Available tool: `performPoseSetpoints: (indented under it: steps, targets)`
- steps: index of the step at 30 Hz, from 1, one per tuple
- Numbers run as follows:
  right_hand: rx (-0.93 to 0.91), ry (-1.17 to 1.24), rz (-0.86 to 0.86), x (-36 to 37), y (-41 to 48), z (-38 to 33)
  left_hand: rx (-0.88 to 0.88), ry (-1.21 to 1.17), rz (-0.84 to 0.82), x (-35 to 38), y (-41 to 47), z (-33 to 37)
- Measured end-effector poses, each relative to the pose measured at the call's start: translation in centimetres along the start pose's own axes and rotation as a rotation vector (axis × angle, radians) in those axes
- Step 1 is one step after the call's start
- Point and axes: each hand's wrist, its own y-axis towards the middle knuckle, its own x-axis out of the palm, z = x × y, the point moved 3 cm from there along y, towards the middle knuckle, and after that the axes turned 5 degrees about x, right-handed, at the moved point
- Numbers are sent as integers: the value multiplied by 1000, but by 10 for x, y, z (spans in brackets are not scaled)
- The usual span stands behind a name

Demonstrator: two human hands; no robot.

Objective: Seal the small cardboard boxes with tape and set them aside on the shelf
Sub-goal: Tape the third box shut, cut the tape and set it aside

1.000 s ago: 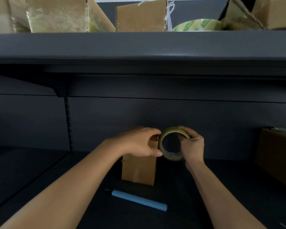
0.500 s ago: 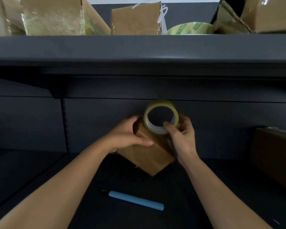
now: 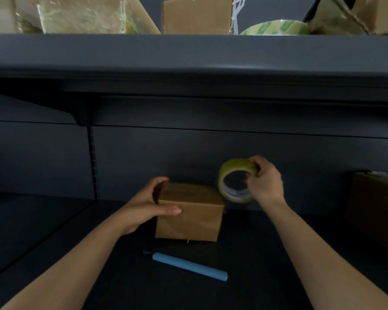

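Note:
A small brown cardboard box (image 3: 195, 211) stands on the dark lower shelf (image 3: 54, 238), its wide face toward me. My left hand (image 3: 147, 203) holds its left side, thumb across the front and fingers round the back edge. My right hand (image 3: 266, 181) grips a roll of clear yellowish tape (image 3: 234, 181), held upright just above and right of the box's top right corner. Whether a strip of tape runs from the roll to the box cannot be made out.
A light blue cutter (image 3: 188, 266) lies on the shelf in front of the box. Another brown box (image 3: 376, 209) stands at the right edge. The upper shelf (image 3: 188, 52) carries several taped boxes (image 3: 195, 15) and a second tape roll (image 3: 276, 27).
The box was tilted and lifted half a second ago; now it sits flat on the shelf, turned onto a wider face. My right hand has drawn the tape roll off to the right.

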Motion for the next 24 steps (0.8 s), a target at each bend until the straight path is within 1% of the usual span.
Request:
performPoseSetpoints:
  steps: [2, 6, 9, 15, 24]
  targets:
    - [27, -24, -6, 0, 2, 11, -9, -10, -36, -3, -3, -6]
    - [86, 72, -19, 4, 4, 14, -28, -37, -72, -4, -2, -10]
    - [106, 94, -30, 3, 6, 13, -27, -38, -109, -6, 0, -9]
    - [157, 86, -44, 2, 2, 24, -42, -38, -99, -5, 0, -9]
    - [217, 72, -61, 6, -4, 38, -66, 72, -125, -8, 3, -11]
